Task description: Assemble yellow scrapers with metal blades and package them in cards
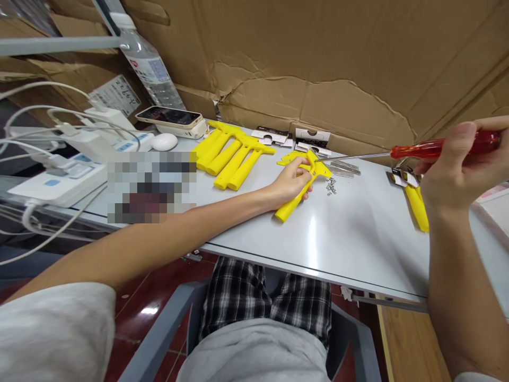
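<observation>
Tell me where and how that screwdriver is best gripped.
Take the screwdriver by its thick red handle, probably best from the right, where the right hand holds it. The handle is much broader than the slim metal shaft, which points left toward the head of the yellow tool; the left hand takes up that side.

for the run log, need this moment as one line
left hand: holding yellow handle | right hand: holding screwdriver, shaft reaching handle | screws: loose on table

A workshop: screwdriver, loose screws.
</observation>
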Demonstrator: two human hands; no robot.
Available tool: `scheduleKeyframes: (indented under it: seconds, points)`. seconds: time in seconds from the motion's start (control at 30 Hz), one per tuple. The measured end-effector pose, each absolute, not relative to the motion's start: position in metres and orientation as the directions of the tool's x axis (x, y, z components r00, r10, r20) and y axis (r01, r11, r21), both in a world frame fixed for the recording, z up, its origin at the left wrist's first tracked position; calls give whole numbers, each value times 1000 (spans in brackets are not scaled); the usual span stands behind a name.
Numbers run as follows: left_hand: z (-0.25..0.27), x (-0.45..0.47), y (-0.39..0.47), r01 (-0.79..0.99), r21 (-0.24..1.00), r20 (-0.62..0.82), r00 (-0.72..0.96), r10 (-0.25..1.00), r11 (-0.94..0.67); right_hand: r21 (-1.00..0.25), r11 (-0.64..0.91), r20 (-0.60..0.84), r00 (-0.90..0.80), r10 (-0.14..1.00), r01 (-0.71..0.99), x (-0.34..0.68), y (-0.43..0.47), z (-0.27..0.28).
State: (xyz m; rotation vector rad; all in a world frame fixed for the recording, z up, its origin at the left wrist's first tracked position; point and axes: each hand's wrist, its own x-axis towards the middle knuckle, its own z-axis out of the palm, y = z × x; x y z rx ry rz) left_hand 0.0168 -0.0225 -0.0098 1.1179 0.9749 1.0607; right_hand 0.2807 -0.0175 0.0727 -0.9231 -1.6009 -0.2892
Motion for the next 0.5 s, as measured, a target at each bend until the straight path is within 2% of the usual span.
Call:
scheduleKeyframes:
  seconds: [0.1, 0.17, 0.37, 0.43, 0.5]
  points:
    - [-11, 15, -20, -138, 987, -58, 210, 976, 88, -179, 763, 967, -30, 251, 622, 280, -20, 79]
    - [-12, 14, -18, -134, 987, -57, 211, 976, 87, -116, 802, 977, -77, 198, 586, 283, -19, 81]
    - [-11, 14, -20, -124, 986, -81, 210, 974, 109, -5, 617, 986, -98, 134, 787, 300, -6, 78]
    - [-11, 14, -20, -138, 985, -75, 213, 974, 107, -21, 637, 985, -93, 144, 770, 299, -5, 78]
    - [-10, 14, -21, -146, 984, -69, 215, 974, 102, -95, 687, 974, -76, 215, 720, 295, -7, 78]
